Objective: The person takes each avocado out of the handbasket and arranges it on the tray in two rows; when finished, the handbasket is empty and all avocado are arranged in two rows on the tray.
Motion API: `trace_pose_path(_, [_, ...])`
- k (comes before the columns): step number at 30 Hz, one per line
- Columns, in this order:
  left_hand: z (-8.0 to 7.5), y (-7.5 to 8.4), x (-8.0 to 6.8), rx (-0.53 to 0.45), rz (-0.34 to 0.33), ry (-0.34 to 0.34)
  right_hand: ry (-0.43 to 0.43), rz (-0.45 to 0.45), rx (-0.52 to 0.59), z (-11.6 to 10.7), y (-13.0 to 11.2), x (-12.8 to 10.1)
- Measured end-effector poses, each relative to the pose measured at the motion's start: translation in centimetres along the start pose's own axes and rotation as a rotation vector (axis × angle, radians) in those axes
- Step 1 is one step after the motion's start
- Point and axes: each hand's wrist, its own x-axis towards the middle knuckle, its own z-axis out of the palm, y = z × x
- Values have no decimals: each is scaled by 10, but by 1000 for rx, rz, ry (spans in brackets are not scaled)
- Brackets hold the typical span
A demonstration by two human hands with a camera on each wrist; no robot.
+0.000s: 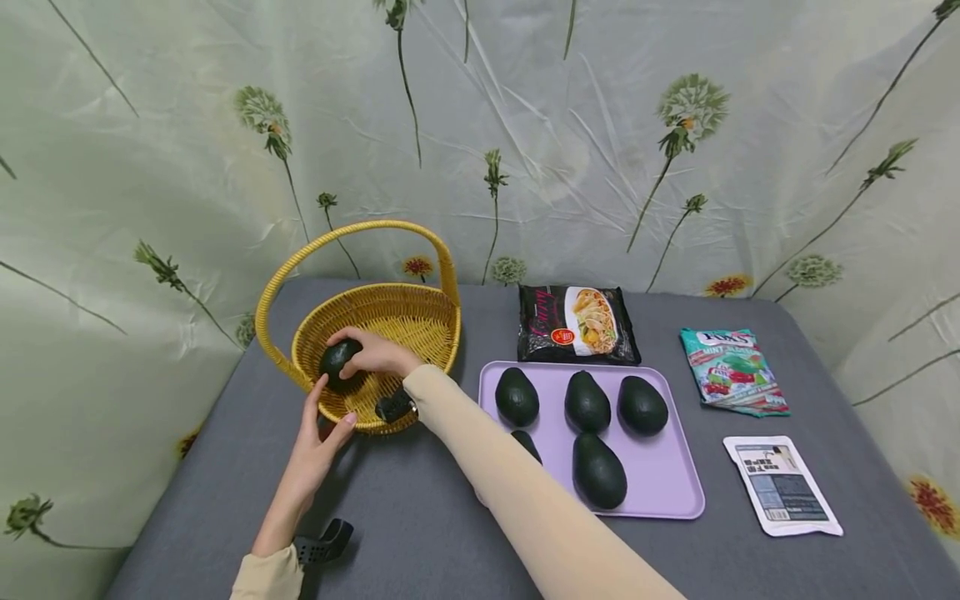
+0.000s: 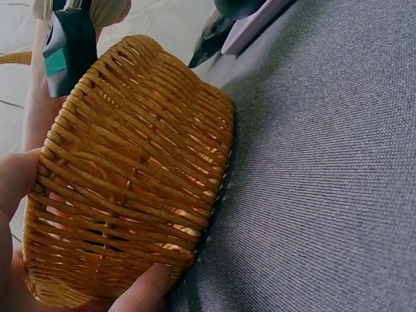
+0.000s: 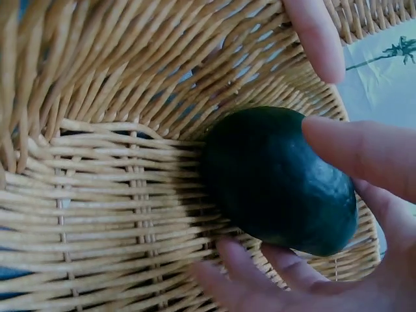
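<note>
Curling the right hand around a dark avocado and holding it inside the yellow wicker basket, against the near left wall, fingers wrapping it from above and thumb underneath. Steadying the basket's outer near side with the left hand, fingers straight and pressing flat on the weave. Lying just right of the basket on the grey tablecloth: a lilac tray carrying five more avocados, with three snack packets beyond and beside it.
</note>
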Motion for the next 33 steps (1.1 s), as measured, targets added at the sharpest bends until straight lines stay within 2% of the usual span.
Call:
trace_pose_path(4, [0,0,0,2,5,0,42,31,51,-5,1,-5])
trace_pose_path(10, [-1,0,-1,-4,-15,-2,78,20,-24,-26,1,-15])
trace_pose_path(17, [0,0,-2,-12,-24,1,6,-57,-55,-71,3,-46])
trace_pose_path(21, [0,-1,-2,-32,-11,1,5,-101,-77,-95,8,-75])
trace_pose_path(26, [1,0,-3,-41,8,-3,46,-129,-113,-123,20,-126])
trace_pose_path(33, [2,1,-1,-35,3,-9,129,-66,-130,-155,47,-213])
